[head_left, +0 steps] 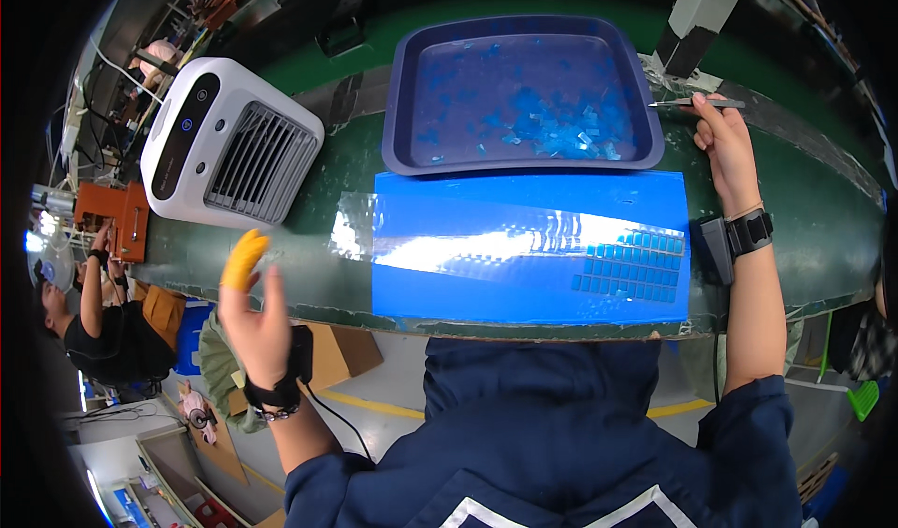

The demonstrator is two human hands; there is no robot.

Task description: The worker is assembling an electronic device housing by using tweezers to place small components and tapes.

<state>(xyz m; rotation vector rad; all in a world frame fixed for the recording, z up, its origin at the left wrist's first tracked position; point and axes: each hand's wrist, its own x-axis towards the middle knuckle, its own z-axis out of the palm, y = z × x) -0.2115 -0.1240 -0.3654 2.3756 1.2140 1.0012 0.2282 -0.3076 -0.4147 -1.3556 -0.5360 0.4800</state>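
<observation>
Left hand: the left hand [257,332] is raised at the near edge of the green bench [346,285], left of the blue mat [524,299], fingers extended and apart, gripping nothing; a yellow finger cover [243,259] shows at its fingertips.
Right hand: the right hand [727,149] pinches the tweezers [725,103] between thumb and fingers, beyond the mat's far right corner.
Tweezers: their thin tip points left to the tray's right rim; whether it touches, I cannot tell.
Tray: the dark blue tray [397,107] sits just beyond the mat's far edge.
Blue pieces: the loose blue pieces [566,133] are scattered in the tray, heaped toward its near right corner.
Mat: it lies along the bench's near edge.
Film: the clear film [486,247] crosses the mat and overhangs its left edge.
Blue rectangles: rows of small blue rectangles [631,266] lie near the mat's right edge.
White unit: the slatted white unit [234,140] stands left of the tray.
</observation>
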